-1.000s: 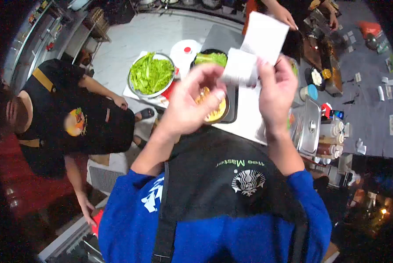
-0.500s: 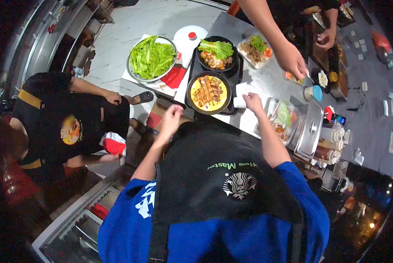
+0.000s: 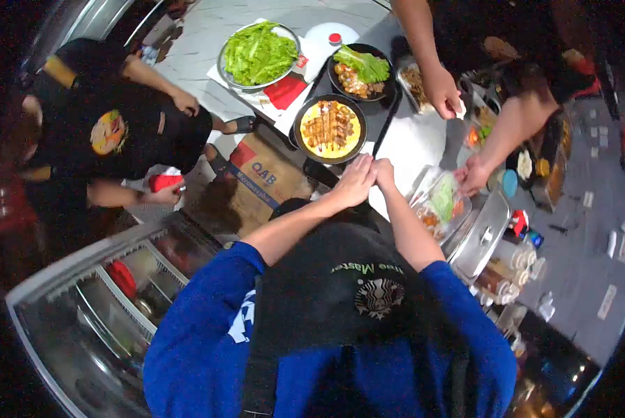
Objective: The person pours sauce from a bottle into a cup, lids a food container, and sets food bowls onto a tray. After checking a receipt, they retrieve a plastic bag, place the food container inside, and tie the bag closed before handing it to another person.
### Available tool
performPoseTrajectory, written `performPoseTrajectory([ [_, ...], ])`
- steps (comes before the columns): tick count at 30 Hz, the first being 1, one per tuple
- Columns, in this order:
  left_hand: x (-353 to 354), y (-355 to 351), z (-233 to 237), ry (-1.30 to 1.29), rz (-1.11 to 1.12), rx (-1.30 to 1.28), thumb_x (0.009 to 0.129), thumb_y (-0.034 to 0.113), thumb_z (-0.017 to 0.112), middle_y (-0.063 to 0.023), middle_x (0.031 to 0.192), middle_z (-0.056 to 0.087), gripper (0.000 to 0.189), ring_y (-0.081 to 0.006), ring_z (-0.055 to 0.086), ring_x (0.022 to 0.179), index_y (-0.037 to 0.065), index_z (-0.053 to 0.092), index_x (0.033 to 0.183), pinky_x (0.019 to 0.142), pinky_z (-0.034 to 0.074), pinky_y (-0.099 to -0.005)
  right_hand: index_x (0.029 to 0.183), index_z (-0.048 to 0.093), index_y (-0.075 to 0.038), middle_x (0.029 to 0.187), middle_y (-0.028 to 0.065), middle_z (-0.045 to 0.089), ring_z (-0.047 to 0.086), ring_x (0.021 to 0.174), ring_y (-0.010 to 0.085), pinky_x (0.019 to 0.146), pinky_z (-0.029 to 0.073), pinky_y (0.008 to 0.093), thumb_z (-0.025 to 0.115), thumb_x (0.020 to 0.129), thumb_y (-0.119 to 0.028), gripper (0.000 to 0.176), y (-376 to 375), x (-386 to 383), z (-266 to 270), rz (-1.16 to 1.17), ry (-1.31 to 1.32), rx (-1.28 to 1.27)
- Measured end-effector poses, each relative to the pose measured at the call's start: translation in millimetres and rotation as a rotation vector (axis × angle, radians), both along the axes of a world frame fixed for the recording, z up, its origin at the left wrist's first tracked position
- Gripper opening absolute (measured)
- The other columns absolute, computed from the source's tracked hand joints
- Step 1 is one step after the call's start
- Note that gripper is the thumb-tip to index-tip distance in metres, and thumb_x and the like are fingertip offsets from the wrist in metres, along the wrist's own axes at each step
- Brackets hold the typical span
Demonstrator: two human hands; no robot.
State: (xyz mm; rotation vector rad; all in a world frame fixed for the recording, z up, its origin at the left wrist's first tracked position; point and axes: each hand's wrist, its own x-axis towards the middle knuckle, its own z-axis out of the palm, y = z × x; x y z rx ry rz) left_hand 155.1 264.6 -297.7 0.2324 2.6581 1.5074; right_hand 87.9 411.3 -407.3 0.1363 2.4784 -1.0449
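Observation:
In the head view my left hand (image 3: 356, 180) lies with its fingers stretched out against my right hand (image 3: 383, 174). My right hand is closed; what is inside it is hidden. Just beyond them is a black round pan (image 3: 299, 144) holding a yellow egg-like round (image 3: 314, 145) topped with browned, sauced strips (image 3: 328, 125). Behind it, a second dark pan (image 3: 390, 75) carries a lettuce leaf (image 3: 363, 64) over browned, sauced pieces (image 3: 353, 83). Both pans rest on a black stove-like base (image 3: 381, 118).
A metal bowl of lettuce (image 3: 259, 54) stands far left by a red packet (image 3: 284, 91). A co-worker's hand (image 3: 474, 175) is at a clear food box (image 3: 441, 202); another hand (image 3: 443, 92) pinches something white. A lidded steel tray (image 3: 485, 233) lies right. Another person (image 3: 117, 132) is left.
My left hand has moved right and met my right hand, which has come slightly left and down. The white tissue-like piece in my right hand no longer shows. A co-worker's hand has reached the clear box.

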Motion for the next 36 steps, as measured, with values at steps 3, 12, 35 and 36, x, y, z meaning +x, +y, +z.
performPoseTrajectory([
  [3, -10.2, 23.3, -5.7, -0.191, 0.081, -0.097, 0.098, 0.034, 0.027, -0.0285, 0.145, 0.028, 0.059, -0.0386, 0.024, 0.137, -0.009, 0.027, 0.139, 0.113, 0.018, -0.0459, 0.075, 0.064, 0.005, 0.079, 0.0268, 0.065, 0.065, 0.076, 0.0413, 0.070, 0.050, 0.0455, 0.062, 0.076, -0.028, 0.033, -4.4, 6.9, 34.9, 0.146, 0.103, 0.060],
  [12, -40.0, 56.5, -14.1, -0.536, 0.195, -0.271, 0.097, 0.044, 0.019, -0.0165, 0.155, 0.013, 0.068, -0.0315, 0.013, 0.143, -0.002, 0.017, 0.146, 0.115, 0.009, -0.0496, 0.092, 0.067, 0.002, 0.092, 0.0298, 0.064, 0.063, 0.091, 0.0424, 0.080, 0.049, 0.0473, 0.057, 0.082, -0.032, 0.037, 14.6, 46.5, 82.6, 0.259, -0.003, 0.120],
  [35, -42.3, 109.5, -16.3, 0.063, 0.323, -0.558, 0.092, 0.033, 0.045, -0.0281, 0.147, 0.024, 0.066, -0.0371, 0.023, 0.138, -0.016, 0.030, 0.134, 0.113, 0.018, -0.0474, 0.117, 0.055, -0.002, 0.088, 0.0086, 0.062, 0.058, 0.070, 0.0145, 0.061, 0.047, 0.0246, 0.041, 0.098, -0.022, 0.031, 157.2, 193.2, 169.0, -0.201, -0.402, -0.579],
  [36, -44.3, 105.7, -15.6, 0.114, 0.284, -0.627, 0.092, 0.033, 0.045, -0.0280, 0.144, 0.029, 0.064, -0.0376, 0.030, 0.134, -0.013, 0.032, 0.134, 0.110, 0.023, -0.0472, 0.121, 0.051, -0.002, 0.095, 0.0097, 0.062, 0.059, 0.072, 0.0149, 0.061, 0.047, 0.0245, 0.041, 0.098, -0.026, 0.035, 167.3, 195.0, 184.6, -0.323, -0.362, -0.744],
])
